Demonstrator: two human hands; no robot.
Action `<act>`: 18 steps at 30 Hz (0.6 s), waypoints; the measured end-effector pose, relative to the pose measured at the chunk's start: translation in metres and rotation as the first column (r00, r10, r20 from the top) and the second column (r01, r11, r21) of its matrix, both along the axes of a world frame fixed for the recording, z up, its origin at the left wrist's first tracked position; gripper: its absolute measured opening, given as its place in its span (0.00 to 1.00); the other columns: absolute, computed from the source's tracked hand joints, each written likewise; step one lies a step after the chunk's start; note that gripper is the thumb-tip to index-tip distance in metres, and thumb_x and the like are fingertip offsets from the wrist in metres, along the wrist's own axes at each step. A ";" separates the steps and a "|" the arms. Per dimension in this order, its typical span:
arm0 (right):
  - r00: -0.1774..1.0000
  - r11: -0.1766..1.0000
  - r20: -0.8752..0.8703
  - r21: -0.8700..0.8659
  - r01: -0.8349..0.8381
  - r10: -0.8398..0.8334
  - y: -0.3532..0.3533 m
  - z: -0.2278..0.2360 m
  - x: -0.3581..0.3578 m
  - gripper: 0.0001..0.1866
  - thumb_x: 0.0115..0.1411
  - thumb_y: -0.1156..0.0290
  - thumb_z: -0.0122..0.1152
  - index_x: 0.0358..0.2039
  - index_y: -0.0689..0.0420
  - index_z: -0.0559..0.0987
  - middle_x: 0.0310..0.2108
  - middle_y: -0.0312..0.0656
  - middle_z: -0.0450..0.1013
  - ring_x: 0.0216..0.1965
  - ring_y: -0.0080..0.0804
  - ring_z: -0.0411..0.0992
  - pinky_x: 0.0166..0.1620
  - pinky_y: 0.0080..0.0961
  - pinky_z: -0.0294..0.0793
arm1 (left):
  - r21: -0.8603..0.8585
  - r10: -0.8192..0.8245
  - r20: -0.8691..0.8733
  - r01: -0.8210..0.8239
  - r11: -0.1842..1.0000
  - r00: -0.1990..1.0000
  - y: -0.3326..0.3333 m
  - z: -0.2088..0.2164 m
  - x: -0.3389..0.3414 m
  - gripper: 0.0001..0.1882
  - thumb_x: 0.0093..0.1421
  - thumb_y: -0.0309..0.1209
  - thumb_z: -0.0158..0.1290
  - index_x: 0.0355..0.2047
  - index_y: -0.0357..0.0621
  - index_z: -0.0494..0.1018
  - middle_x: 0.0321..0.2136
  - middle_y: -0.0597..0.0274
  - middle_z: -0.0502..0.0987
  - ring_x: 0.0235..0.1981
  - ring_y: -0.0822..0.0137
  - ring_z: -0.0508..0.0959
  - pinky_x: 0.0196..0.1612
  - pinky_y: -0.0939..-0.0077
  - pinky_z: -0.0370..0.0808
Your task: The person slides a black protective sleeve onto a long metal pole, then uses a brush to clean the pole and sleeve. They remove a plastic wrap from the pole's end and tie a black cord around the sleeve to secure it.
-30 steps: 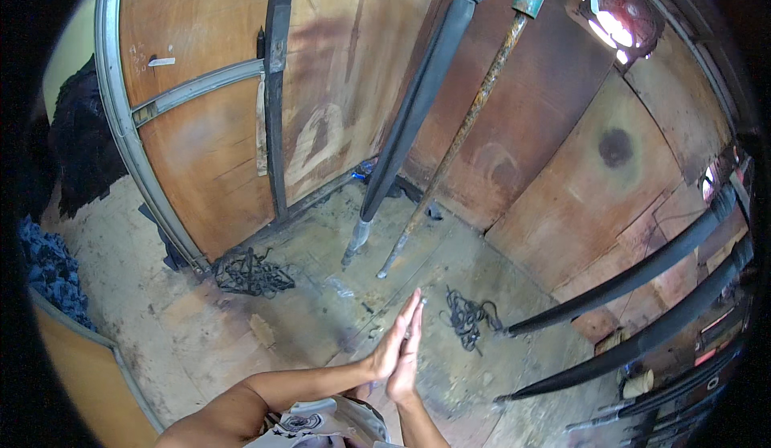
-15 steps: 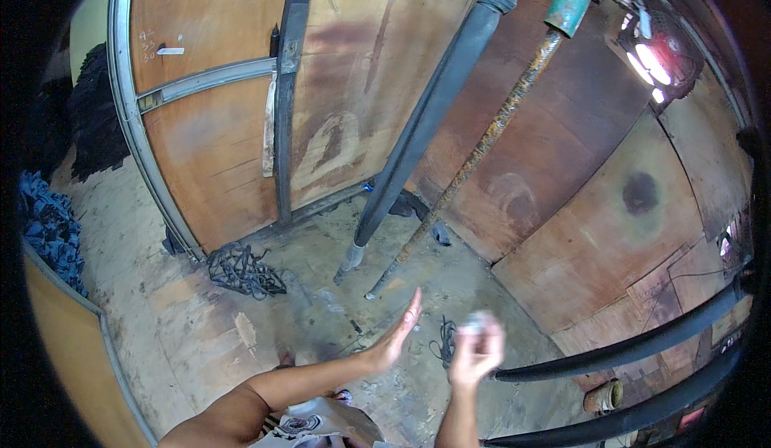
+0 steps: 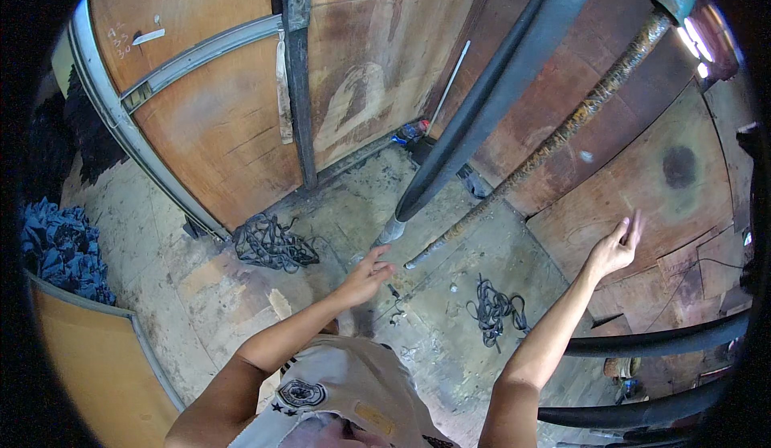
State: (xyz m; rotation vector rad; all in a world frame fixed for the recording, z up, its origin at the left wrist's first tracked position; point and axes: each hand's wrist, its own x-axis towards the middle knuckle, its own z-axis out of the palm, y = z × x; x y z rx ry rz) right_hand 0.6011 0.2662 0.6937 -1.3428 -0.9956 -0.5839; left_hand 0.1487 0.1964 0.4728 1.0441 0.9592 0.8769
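My left hand (image 3: 368, 278) is held out over the floor, fingers apart and slightly bent, with nothing in it. In the picture it lies close to the lower end of a dark padded bar (image 3: 490, 94). My right hand (image 3: 615, 247) is raised at the right, its fingers stretched upward and a little blurred. I see nothing in it. A small pale bluish thing (image 3: 586, 157) shows against the brown panel above that hand; whether it is in the air or on the panel I cannot tell. A rusty rod (image 3: 554, 141) with a green sleeve slants between my hands.
Tangled black strips (image 3: 275, 243) lie on the floor at left, and another black tangle (image 3: 496, 310) nearer my right arm. Blue cloth scraps (image 3: 64, 247) are heaped far left. Black padded bars (image 3: 658, 339) cross at lower right, beside a small pot (image 3: 618, 368). Wooden panels (image 3: 217, 135) wall the back.
My right hand has swung up and to the right; the small pale thing it held is no longer in it. My left hand has moved left and its fingers have bent. The view has shifted.
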 end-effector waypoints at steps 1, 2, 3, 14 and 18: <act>0.980 0.985 -0.100 -0.009 -0.173 0.171 0.002 -0.008 -0.006 0.18 0.69 0.65 0.59 0.57 0.58 0.79 0.55 0.56 0.74 0.55 0.42 0.74 0.54 0.35 0.75 | -0.021 -0.021 -0.027 0.021 1.000 0.999 0.008 -0.003 -0.014 0.30 0.70 0.31 0.53 0.68 0.40 0.58 0.61 0.48 0.68 0.62 0.58 0.71 0.62 0.67 0.68; 0.914 0.932 -0.190 0.011 -0.362 0.357 0.004 -0.016 -0.014 0.17 0.69 0.66 0.59 0.55 0.61 0.80 0.50 0.52 0.79 0.50 0.37 0.78 0.50 0.31 0.77 | 0.000 -0.034 -0.086 0.034 0.999 0.996 0.015 -0.004 -0.025 0.29 0.70 0.31 0.53 0.68 0.40 0.58 0.61 0.48 0.68 0.61 0.57 0.71 0.62 0.67 0.69; 0.898 0.922 -0.242 -0.028 -0.386 0.368 0.002 -0.026 -0.023 0.14 0.69 0.68 0.59 0.50 0.63 0.82 0.41 0.45 0.79 0.42 0.28 0.76 0.45 0.26 0.76 | 0.033 -0.045 -0.143 0.050 0.998 0.989 0.024 -0.002 -0.033 0.29 0.70 0.31 0.53 0.68 0.40 0.58 0.61 0.47 0.68 0.61 0.57 0.72 0.62 0.66 0.69; 0.756 0.726 -0.493 -0.309 -0.614 0.430 -0.005 -0.053 -0.138 0.18 0.70 0.70 0.56 0.55 0.66 0.77 0.36 0.43 0.80 0.34 0.25 0.79 0.40 0.22 0.79 | 0.714 -0.036 0.012 0.017 0.700 0.999 0.204 0.218 0.054 0.38 0.66 0.39 0.58 0.69 0.38 0.54 0.65 0.34 0.61 0.64 0.46 0.69 0.62 0.56 0.71; 0.803 0.713 -0.396 -0.385 -0.586 0.446 -0.012 -0.019 -0.151 0.18 0.70 0.69 0.56 0.56 0.66 0.76 0.40 0.44 0.81 0.36 0.24 0.79 0.42 0.22 0.79 | 0.572 0.242 -0.421 0.048 0.819 0.874 0.234 0.309 0.091 0.75 0.47 0.72 0.61 0.72 0.29 0.34 0.63 0.18 0.54 0.67 0.33 0.60 0.69 0.46 0.58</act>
